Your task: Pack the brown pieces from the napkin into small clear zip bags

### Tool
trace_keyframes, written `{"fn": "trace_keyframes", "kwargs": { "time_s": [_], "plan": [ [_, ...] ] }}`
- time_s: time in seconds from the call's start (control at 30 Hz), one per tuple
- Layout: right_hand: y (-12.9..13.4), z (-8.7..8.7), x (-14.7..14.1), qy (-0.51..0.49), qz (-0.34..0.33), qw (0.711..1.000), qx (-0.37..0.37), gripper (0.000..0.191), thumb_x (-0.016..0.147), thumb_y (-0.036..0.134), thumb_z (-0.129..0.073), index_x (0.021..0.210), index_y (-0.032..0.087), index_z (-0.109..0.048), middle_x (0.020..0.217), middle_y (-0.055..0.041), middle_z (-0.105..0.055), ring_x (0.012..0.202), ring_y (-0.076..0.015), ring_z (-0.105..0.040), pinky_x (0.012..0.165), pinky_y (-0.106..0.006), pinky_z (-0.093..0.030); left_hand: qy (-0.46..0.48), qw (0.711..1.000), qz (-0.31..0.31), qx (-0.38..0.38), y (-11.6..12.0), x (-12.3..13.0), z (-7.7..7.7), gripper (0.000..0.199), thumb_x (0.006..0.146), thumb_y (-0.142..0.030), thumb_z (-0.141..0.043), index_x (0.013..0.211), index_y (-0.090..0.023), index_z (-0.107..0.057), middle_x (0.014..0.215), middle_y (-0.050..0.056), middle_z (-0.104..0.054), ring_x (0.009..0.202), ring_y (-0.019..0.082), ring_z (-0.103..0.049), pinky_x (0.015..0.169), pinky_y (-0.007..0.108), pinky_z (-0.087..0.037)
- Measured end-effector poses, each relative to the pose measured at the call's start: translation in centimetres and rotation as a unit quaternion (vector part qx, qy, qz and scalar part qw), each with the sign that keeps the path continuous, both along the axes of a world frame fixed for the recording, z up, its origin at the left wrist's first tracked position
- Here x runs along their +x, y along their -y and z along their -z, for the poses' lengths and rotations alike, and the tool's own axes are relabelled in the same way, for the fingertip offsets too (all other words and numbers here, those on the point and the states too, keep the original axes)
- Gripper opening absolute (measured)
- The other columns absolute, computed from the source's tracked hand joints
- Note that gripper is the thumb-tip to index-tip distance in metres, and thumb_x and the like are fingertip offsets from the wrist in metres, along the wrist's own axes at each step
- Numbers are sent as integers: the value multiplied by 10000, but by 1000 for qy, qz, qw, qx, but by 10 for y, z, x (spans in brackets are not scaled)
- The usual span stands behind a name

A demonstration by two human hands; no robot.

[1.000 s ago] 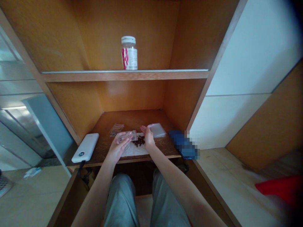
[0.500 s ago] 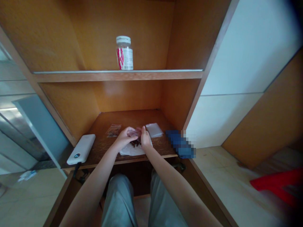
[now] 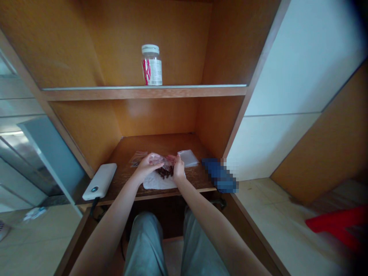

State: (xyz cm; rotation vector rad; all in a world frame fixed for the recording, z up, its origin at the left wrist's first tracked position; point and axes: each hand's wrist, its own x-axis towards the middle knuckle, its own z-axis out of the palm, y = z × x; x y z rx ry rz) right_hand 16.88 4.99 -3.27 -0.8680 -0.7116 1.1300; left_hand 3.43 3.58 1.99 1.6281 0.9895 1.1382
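Left hand | holds clear bag | above dark pieces

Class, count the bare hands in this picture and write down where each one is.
2. The left hand holds a clear plastic bag; the right hand is at the right side of the dark pieces on the white sheet.
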Motion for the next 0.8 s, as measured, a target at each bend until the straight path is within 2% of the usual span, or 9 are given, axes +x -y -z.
{"fn": "trace_keyframes", "kwargs": {
  "time_s": [0.27,0.43,0.63,0.7,0.8],
  "plan": [
    [-3,1,0,0,29,999,15,423,825,448,-303,686,183,-603,768,-88,-673,760,-216,-624,751,-364,-459,177,982,33,-63,0,-5,6,302,650,-197,-674,922,-157,-551,1039,83,-619,992,190,-571,868,347,-435],
    [2,-2,0,109,76,990,46,290,785,428,-423,674,209,-577,752,-55,-649,742,-194,-588,748,-338,-441,194,978,21,-67,3,-7,12,302,647,-182,-679,924,-161,-559,1093,85,-605,1057,192,-537,858,310,-435],
    [11,-12,-1,183,54,974,123,218,752,402,-499,673,217,-582,792,-41,-628,814,-182,-566,797,-322,-415,212,976,28,-50,1,-9,16,325,658,-191,-672,959,-173,-550,1109,83,-592,1027,198,-556,845,331,-441],
    [12,-13,-2,197,54,967,155,181,723,385,-544,679,218,-596,853,-40,-623,874,-183,-555,826,-322,-403,216,974,38,-51,2,-10,17,329,661,-183,-670,966,-177,-546,1117,81,-587,1040,200,-549,857,336,-436],
    [11,-14,-3,166,50,969,176,158,698,358,-572,670,204,-596,878,-43,-618,880,-178,-555,813,-311,-410,228,971,43,-51,3,-11,16,420,670,-172,-663,1060,-198,-510,1140,81,-576,1058,193,-539,891,341,-419]
  ]
}}
